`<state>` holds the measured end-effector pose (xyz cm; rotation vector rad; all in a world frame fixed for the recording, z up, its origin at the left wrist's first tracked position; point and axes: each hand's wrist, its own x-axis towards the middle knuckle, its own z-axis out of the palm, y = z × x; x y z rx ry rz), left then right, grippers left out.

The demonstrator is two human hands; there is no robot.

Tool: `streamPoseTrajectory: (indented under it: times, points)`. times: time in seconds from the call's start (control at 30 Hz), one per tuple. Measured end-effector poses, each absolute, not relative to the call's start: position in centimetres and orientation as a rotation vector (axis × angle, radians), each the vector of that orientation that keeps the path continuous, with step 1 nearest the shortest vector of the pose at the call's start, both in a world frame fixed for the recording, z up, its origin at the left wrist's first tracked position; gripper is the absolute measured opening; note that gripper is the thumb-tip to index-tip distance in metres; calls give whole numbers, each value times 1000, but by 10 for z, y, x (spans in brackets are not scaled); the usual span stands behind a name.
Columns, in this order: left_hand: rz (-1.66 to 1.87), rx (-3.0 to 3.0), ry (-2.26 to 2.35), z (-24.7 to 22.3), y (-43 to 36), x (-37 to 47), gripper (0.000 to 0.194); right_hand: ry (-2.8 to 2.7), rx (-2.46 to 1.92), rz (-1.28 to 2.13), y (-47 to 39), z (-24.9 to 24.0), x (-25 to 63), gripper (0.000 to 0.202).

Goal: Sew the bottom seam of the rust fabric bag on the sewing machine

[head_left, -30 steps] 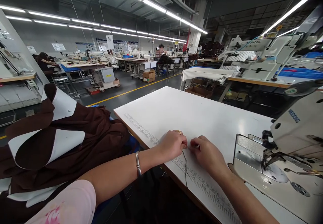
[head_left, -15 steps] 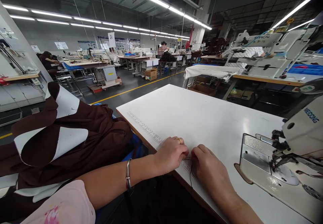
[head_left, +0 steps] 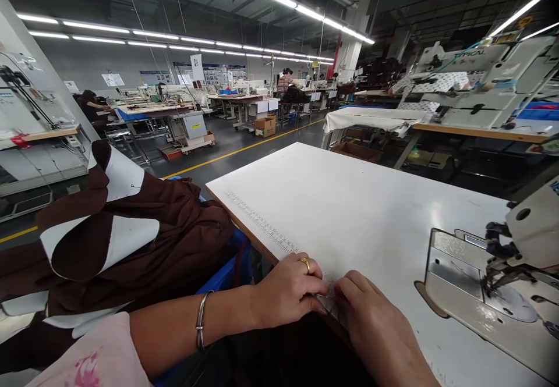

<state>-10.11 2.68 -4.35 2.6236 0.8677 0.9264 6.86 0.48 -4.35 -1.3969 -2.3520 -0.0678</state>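
At the near edge of the white sewing table, my left hand is closed in a pinch, thumb against fingers. Just to its right, my right hand is closed too, fingertips pressed together and turned toward the left ones. A thin dark thread runs between the two pinches; it is mostly hidden by the fingers and hard to make out now. A printed ruler scale along the table edge passes under the hands. The sewing machine stands to the right, apart from both hands.
Dark brown fabric with white pieces is heaped in a blue bin at left. Another sewing machine stands behind at right, near a white cloth-covered table. Co-workers sit at far stations, and a cardboard box lies on the floor.
Both hands have moved slightly down toward the table edge, still close together. The thread's hanging end no longer shows clearly. My view has shifted a little to the left.
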Motion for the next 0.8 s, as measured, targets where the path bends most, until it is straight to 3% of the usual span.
streamPoseTrajectory:
  times: [0.3,0.8]
  points:
    - [1076,2826,707,-56,23,-108,19,-2370,-1323,-104,-6,-46,71,20]
    - [899,2970,800,-55,26,-109,15,-2291,-1262,-78,-11,-45,68,23]
